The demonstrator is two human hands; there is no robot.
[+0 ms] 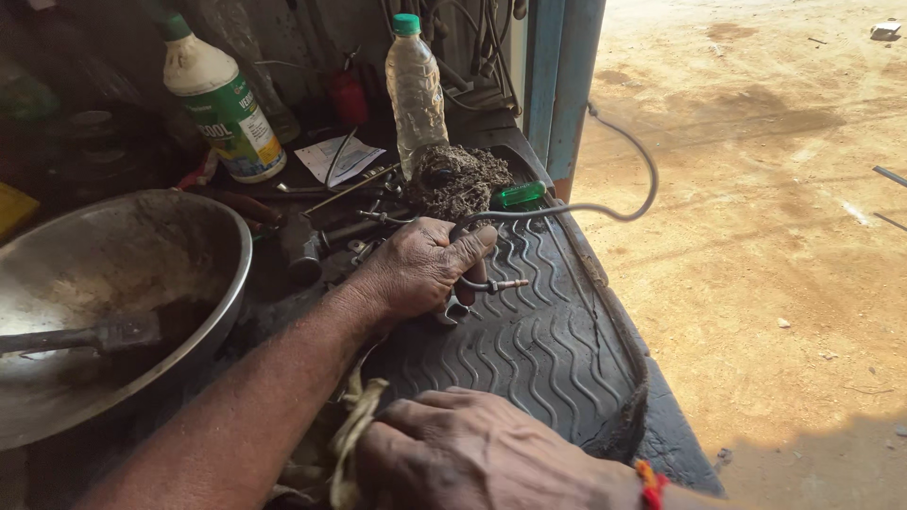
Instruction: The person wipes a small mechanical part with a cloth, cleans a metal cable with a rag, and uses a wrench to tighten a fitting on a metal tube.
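My left hand (416,269) is closed around a small metal tool with a reddish handle (475,276), its tip pointing right over a ribbed black rubber mat (529,349). A grey cable (605,203) loops from that hand up toward the blue post. My right hand (463,449) lies low at the front edge of the mat, fingers curled on a piece of pale cord (354,425); a red thread is tied at its wrist.
A large metal bowl (227,283) with a hammer in it sits at left. Behind stand a white-and-green bottle (222,99), a clear plastic bottle (416,90), a wad of dirty waste cloth (458,179), a green screwdriver handle (520,195) and loose tools. Sandy ground lies to the right.
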